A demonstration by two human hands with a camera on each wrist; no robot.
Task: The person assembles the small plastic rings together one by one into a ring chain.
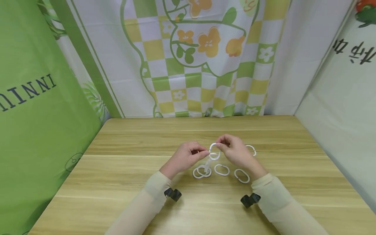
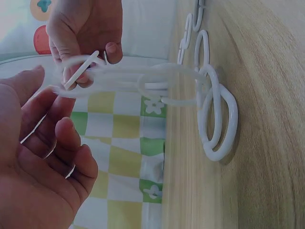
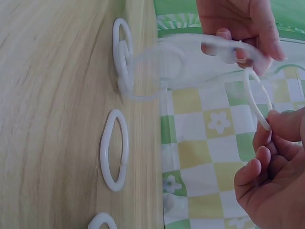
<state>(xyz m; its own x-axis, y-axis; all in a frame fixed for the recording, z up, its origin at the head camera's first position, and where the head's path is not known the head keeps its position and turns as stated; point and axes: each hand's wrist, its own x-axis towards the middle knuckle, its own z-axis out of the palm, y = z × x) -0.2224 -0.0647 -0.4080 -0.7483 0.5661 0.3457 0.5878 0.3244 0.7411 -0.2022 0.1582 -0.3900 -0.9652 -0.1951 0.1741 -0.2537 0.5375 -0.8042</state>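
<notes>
Curtain (image 1: 44, 119): perhaps "INNI"; hand (image 1: 235, 150) pinches ring (image 3: 254, 106).

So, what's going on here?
A person's bare right hand pinches a white, oval, plastic-looking ring above a pale wood-grained table. Their bare left hand holds up a chain of similar rings, its lower end on the tabletop. Loose rings lie nearby; whether the held ring is linked on is unclear.
</notes>
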